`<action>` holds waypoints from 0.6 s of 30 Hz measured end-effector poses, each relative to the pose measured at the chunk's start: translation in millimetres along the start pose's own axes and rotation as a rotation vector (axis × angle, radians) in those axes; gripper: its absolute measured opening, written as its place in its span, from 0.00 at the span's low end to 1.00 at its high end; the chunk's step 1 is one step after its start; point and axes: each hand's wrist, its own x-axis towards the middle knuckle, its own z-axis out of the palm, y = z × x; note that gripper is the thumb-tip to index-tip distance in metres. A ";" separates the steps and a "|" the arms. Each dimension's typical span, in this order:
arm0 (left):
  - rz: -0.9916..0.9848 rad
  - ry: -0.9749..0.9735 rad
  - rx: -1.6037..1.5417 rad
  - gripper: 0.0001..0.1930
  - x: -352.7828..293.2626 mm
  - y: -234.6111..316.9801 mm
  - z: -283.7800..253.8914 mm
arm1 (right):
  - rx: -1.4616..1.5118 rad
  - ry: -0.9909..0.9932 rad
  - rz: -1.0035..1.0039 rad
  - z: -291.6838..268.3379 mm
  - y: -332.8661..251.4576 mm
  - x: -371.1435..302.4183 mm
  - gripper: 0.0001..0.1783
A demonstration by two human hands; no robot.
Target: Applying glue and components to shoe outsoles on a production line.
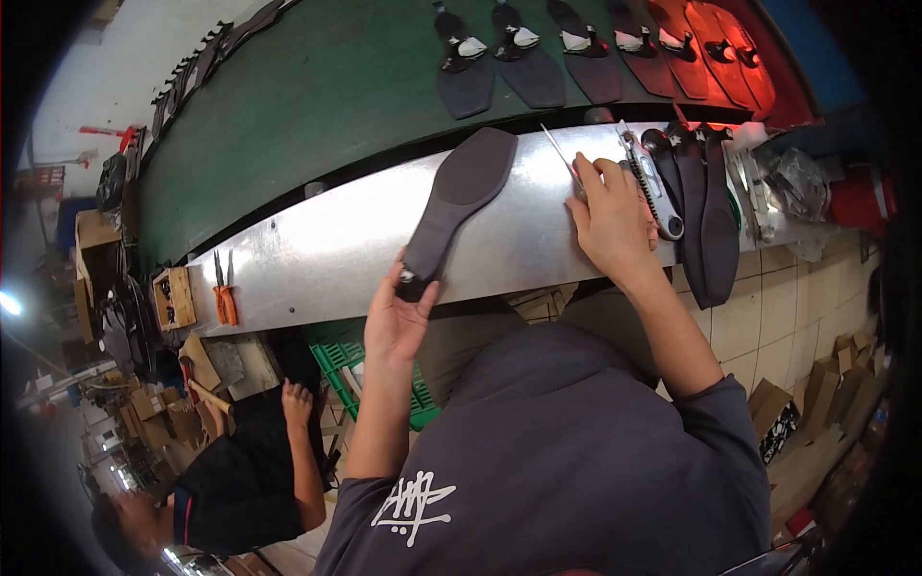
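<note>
A dark shoe sole [468, 178] lies aslant on the metal bench, its broad toe end pointing away from me. My left hand [399, 312] is closed on its narrow heel end, where a dark shiny piece sits between thumb and fingers. On the right, my right hand [615, 211] bends its fingers over a thin metal-shafted tool [555, 144] with some red at its base; the hand hides most of the handle. Right beside that hand lies a silver utility knife [661, 197]. More dark soles [709, 211] are stacked just past the knife, overhanging the near bench edge.
Beyond the metal bench [336, 235] a green belt [317, 106] carries several soles with straps [523, 67], some in red light. Orange-handled pliers [225, 298] and a wooden box [174, 298] are at the left. A green crate [346, 370] stands below. Another person [250, 470] works at lower left.
</note>
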 end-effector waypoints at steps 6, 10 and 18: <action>-0.211 0.021 -0.235 0.14 -0.5 -2.1 8.6 | 0.380 -0.033 0.041 -8.4 -11.4 -8.0 0.22; -0.446 -0.091 -0.473 0.11 -5.8 -7.0 32.4 | 1.076 -0.469 0.264 -29.0 -50.1 -36.2 0.19; -0.497 -0.070 -0.478 0.11 -17.4 -33.5 71.4 | 1.291 -0.658 0.214 -13.0 -62.1 -56.0 0.30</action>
